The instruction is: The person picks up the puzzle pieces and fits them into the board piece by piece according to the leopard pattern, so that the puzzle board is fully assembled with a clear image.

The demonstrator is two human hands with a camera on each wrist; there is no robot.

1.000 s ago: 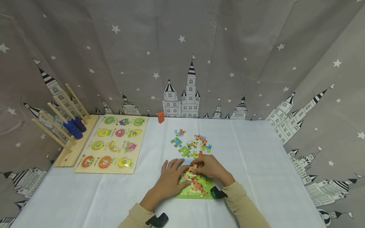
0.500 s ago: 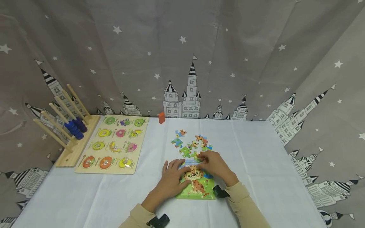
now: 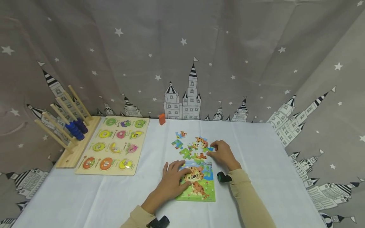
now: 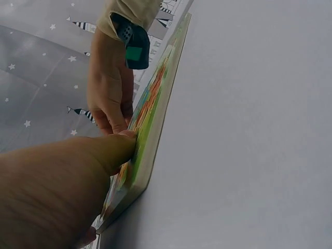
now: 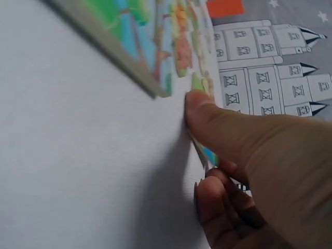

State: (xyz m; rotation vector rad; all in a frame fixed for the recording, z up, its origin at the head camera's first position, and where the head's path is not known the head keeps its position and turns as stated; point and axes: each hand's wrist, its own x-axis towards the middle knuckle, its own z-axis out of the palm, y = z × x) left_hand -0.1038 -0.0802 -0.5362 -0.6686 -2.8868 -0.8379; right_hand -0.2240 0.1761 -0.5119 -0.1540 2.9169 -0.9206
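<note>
A puzzle board (image 3: 209, 186) with a spotted leopard picture lies on the white table in the head view. My left hand (image 3: 170, 180) rests on its left side with fingers spread; the left wrist view shows the thumb (image 4: 122, 148) pressing on the board's face. Beyond the board lie several loose jigsaw pieces, among them a green one (image 3: 185, 153) and a blue-green one (image 3: 177, 144). At the right of this group my right hand (image 3: 225, 155) pinches a blue and green jigsaw piece (image 5: 209, 154) between thumb and fingers; most of that piece is hidden.
To the left lies a wooden fruit puzzle board (image 3: 109, 155). Beside it stands a wooden peg rack (image 3: 67, 156) with blue rings (image 3: 74, 131) on a peg. An orange block (image 3: 162, 119) sits at the table's back edge, before a grey castle-print curtain (image 3: 245, 38).
My right hand has moved from the leopard's head on the board, up and right, to the loose pieces. The leopard's face is now uncovered. My left hand has stayed in place.
</note>
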